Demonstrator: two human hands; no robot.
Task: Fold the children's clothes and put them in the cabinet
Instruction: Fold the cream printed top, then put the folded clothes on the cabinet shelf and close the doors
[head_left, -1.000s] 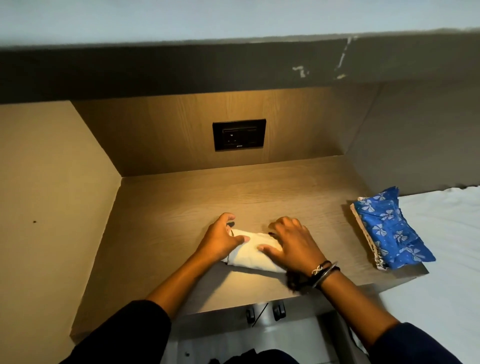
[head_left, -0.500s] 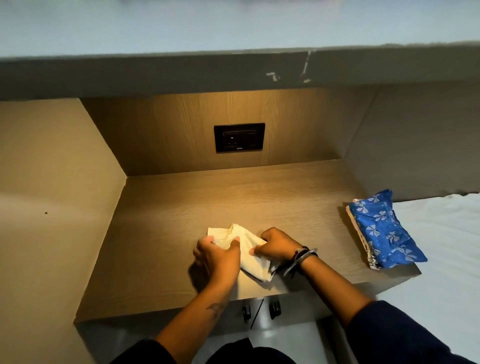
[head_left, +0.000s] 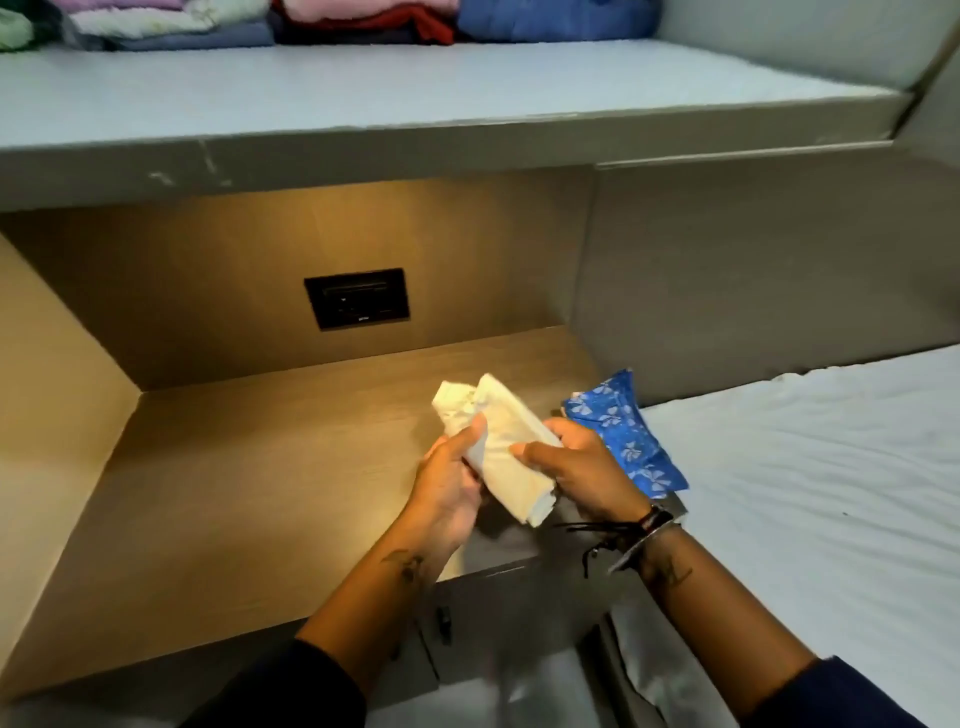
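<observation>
Nearest the camera, both hands grasp the folded white garment (head_left: 498, 457), held up clear of the counter (head_left: 249, 499). The left hand (head_left: 449, 488) wraps its near-left side with the thumb laid over the cloth; the right hand (head_left: 587, 473) pinches the right edge, thumb on top and the other fingers behind. The bundle is a compact, tilted roll, its far end a little looser. Just right of the garment, and partly behind the right hand, a folded blue floral piece (head_left: 628, 441) lies at the counter's right end, beside the white bed sheet (head_left: 805, 493). Beyond the garment a dark wall socket (head_left: 356, 298) sits in the back panel of the niche. Farther and higher, the cabinet shelf (head_left: 415, 93) carries a row of stacked folded clothes (head_left: 260, 21) along its back.

The folding of this piece looks done, so the step in hand is probably carrying it to the shelf. The next move calls for lifting it up and forward without letting the loose end unroll, then setting it on the bare front of the shelf or against the stacks
</observation>
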